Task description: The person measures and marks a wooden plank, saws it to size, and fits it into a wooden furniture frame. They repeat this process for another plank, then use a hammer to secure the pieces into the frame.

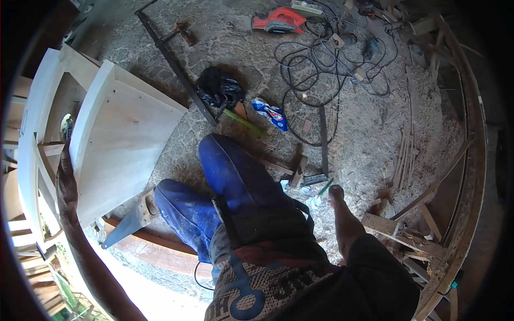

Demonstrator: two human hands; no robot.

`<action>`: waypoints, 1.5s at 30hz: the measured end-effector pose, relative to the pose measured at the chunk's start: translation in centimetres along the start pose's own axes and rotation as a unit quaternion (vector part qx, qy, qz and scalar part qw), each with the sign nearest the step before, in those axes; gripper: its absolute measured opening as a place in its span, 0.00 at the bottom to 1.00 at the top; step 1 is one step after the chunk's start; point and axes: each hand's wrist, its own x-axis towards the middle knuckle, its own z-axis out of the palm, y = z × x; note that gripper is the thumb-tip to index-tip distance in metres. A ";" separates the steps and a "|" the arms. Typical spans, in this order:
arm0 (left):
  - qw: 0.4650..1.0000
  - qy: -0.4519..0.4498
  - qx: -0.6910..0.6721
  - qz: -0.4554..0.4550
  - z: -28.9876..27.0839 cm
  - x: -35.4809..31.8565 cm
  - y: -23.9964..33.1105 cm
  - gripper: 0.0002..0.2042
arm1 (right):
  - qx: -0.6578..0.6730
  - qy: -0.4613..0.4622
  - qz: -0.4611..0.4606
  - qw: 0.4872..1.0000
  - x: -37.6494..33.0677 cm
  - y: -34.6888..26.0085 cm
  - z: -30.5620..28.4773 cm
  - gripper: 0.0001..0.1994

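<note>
Left hand: against white wooden frame; grip indeterminable.
Right hand: near green stick; grip indeterminable.

Big pale letters are printed across the dark shirt, kinda broken up by folds. Small white lettering is seen along one leg of the blue trousers, too tiny to be read. Same for the crumpled packet's print and a dark scribble on the white frame.
</note>
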 end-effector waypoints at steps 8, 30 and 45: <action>0.981 0.045 0.189 -0.006 0.2 -0.2 7.3 0.32 | 0.028 -0.003 -0.053 0.998 -0.2 2.9 6.1 0.22; 0.682 0.302 -0.666 0.017 16.6 -16.6 12.8 0.17 | -0.090 -0.380 -0.814 0.430 -53.7 -40.5 4.7 0.07; 0.663 0.547 -0.499 -0.110 11.6 -16.6 -7.6 0.16 | -0.236 -0.178 -0.911 0.286 -71.0 -54.6 16.8 0.27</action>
